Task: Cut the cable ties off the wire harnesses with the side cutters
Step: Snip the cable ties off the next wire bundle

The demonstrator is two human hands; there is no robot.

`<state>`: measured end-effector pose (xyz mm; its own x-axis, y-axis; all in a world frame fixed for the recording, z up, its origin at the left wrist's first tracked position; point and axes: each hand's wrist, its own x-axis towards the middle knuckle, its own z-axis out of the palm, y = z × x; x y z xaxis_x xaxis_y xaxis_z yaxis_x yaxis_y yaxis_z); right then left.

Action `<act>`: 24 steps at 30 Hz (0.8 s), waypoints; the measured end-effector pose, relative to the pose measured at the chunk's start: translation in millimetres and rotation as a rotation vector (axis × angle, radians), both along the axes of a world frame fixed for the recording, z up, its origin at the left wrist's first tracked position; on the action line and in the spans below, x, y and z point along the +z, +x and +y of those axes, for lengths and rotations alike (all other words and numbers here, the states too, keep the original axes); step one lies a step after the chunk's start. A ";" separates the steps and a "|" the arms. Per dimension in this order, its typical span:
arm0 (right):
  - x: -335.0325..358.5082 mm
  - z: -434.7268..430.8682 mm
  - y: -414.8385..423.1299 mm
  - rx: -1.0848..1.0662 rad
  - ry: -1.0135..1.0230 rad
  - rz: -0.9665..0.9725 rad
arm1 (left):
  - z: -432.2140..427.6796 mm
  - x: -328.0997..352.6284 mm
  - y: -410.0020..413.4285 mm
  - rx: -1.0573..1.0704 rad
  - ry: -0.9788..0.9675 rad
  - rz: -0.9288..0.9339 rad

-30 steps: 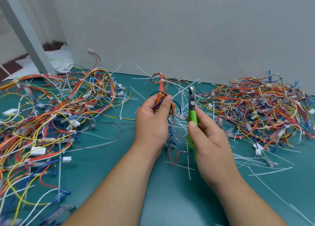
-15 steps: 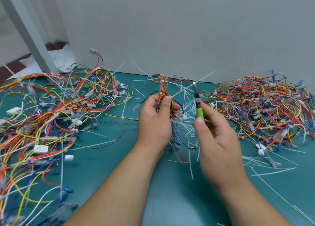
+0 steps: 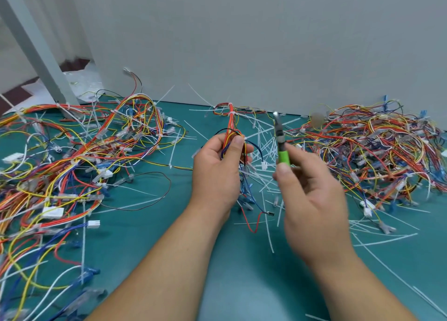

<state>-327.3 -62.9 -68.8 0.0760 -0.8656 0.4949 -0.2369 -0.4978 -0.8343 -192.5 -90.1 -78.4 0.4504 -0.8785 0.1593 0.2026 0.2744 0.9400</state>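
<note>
Since a second ago the right hand has risen and turned, so less green handle shows above its thumb. The side cutters now lean tip-up and slightly left, smeared by motion. By contrast the left hand has hardly shifted: its thumb and curled fingers pinch the wire harness upright above the teal table, and a white cable tie sits on the bundle beyond the fingers.

I see the right fingers curled round the handles with the thumb pressed on the front, but through the blur I cannot tell whether the blades stand apart. The cutters are just beside the harness, not touching it.

My worry is that the blades nip a wire's insulation instead of the tie, since the tie sits tight on the strands. The tip would also work near the left fingertips. Loose cut ties litter the table between the left heap and the right heap, and a snipped end may fly.
</note>
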 end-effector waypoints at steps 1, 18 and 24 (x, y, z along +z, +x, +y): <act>-1.1 0.0 2.2 0.016 0.073 0.003 | -0.2 0.3 0.1 0.013 -0.009 0.004; -7.5 -4.9 4.3 0.094 0.387 -0.061 | -0.4 -1.4 1.3 0.065 -0.017 0.020; -7.2 -4.0 2.8 0.078 0.358 -0.036 | -1.7 -2.4 0.7 0.053 -0.027 0.036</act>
<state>-324.6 -66.8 -76.0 0.1365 -0.9768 0.1649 -0.1770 -0.1879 -0.9661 -191.8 -91.8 -80.7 0.5022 -0.8487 0.1657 0.2204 0.3109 0.9245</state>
